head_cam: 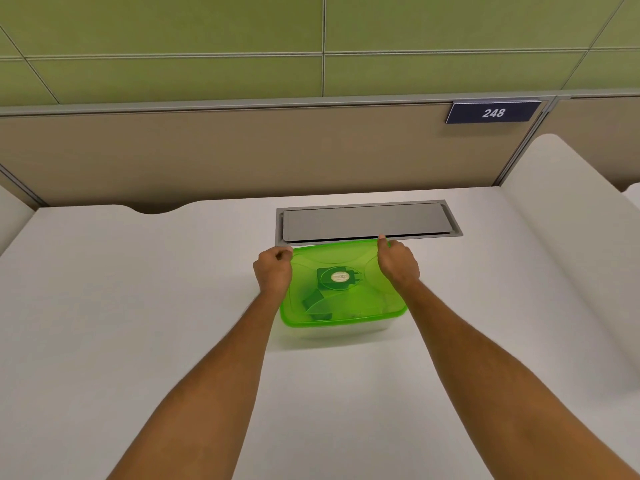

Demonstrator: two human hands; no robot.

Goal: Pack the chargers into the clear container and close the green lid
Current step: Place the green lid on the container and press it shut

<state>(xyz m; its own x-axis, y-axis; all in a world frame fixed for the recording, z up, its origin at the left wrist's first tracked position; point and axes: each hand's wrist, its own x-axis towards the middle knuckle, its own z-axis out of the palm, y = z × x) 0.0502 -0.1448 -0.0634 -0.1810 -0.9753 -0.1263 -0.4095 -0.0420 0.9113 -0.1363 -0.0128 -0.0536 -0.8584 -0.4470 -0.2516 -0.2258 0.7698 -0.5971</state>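
On the white table (pixel 138 306) the clear container (pixel 332 332) holds dark chargers (pixel 337 278) under its green lid (pixel 367 299); left hand (pixel 273 270) and right hand (pixel 396 261) pinch the lid's far corners, before a grey hatch (pixel 367 221)

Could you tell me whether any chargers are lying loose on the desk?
No, the chargers show through the green lid, inside the container.
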